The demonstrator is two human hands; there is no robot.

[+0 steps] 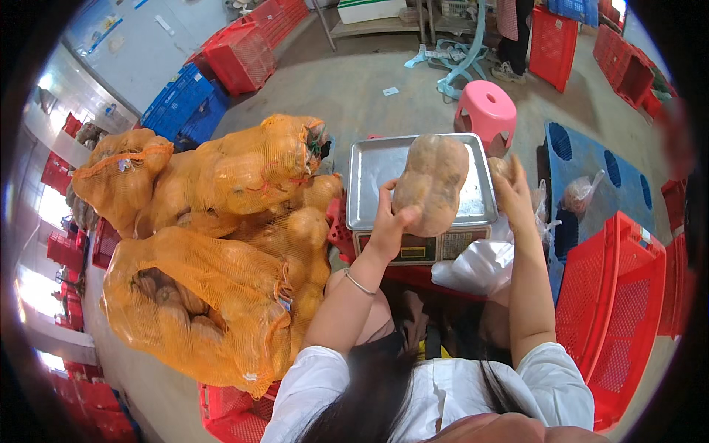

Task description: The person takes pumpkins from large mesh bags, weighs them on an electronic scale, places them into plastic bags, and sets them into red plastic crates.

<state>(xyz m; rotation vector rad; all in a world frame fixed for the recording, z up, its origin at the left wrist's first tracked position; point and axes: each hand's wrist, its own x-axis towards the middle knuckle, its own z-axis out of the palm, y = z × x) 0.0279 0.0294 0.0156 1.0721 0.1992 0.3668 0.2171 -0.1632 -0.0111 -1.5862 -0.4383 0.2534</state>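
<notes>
My left hand point(394, 213) holds a large tan squash point(432, 185) by its lower left side, over the shallow metal tray point(365, 188) of a digital scale. Whether the squash rests its weight on the tray, I cannot tell. Beyond the tray's right edge is my right hand point(512, 194), its fingers around a small tan rounded object point(500, 168) that is partly hidden. Below the tray shows the scale's front panel point(424, 250) with display and keys. A crumpled clear plastic bag point(479, 266) lies against its right front corner, below my right hand.
Orange mesh sacks of squash point(221, 282) are piled at left, one torn open. A red crate point(609, 310) stands at right, beside a blue pallet point(604, 144) bearing a bagged item. Behind the scale are a pink stool point(487, 108), tangled blue strapping point(460, 72) and a standing person point(512, 39).
</notes>
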